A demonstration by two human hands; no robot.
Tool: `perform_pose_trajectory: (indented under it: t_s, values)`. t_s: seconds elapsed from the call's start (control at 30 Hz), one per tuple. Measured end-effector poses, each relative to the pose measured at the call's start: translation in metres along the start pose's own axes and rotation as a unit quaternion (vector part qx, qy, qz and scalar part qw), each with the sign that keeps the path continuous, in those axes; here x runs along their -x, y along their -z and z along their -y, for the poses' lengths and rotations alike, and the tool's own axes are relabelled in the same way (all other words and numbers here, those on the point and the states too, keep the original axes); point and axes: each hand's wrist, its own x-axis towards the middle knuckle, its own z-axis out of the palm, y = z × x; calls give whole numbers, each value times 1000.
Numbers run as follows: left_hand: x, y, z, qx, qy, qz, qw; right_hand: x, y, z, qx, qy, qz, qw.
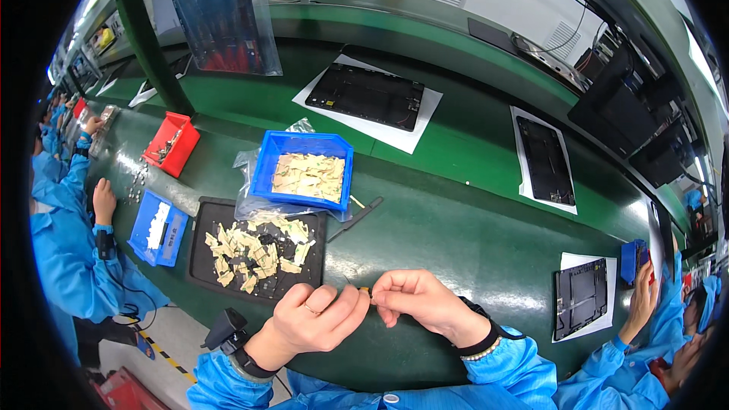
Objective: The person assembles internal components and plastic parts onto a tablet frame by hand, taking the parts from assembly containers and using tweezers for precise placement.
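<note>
My left hand (323, 319) and my right hand (418, 302) meet fingertip to fingertip over the near edge of the bench. Both are closed in a pinch on a small yellow-and-black piece (366, 290), mostly covered by the fingers; its exact kind does not show. Just beyond my left hand lies a black tray (199, 258) scattered with pale yellow strips (250, 254) and small black bits. Behind it, a blue bin (345, 182) is filled with flat pale yellow pieces (310, 176). A dark slim tool (355, 219) rests on the bench beside the bin.
At left stand a red bin (173, 144) of small metal parts and a blue bin (168, 241) with white pieces. Black panels (366, 96) lie on white sheets along the shelf, another (581, 298) at right. Co-workers in blue (72, 235) sit on both sides.
</note>
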Motion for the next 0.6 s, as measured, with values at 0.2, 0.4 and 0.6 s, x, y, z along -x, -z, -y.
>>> perform_pose_trajectory:
  t_s: [0.2,0.4,0.6]
  values:
    - [10,4,-12,388,317,-8,865,-7,-16,-8,47,75,-28,996]
    - [39,20,3,355,539,-138,751,-25,-17,10,267,170,-57,947]
    - [6,14,-19,249,310,2,918,-123,-7,78,533,319,-227,750]
